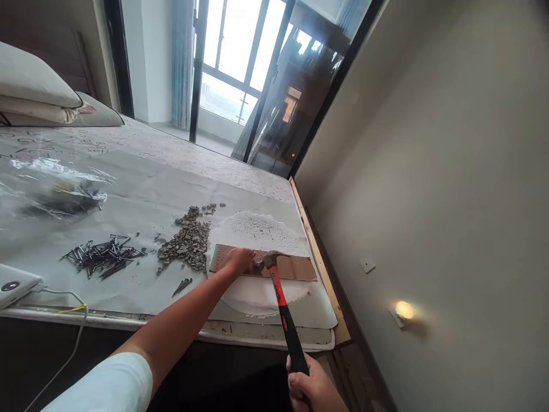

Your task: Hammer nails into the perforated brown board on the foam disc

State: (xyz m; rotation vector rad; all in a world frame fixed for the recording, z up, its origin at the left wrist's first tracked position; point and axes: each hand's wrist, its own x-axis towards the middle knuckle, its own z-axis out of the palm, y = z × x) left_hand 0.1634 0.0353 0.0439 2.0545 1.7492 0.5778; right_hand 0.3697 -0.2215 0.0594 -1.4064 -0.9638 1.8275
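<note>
item: hammer [281, 292], my right hand [311, 386] clamped on its handle; left hand [238, 258] pinching something small on board [295, 268]. keep fingers low, tap lightly.

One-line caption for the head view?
Left hand steadies a brown board while right hand holds a hammer above it.
</note>
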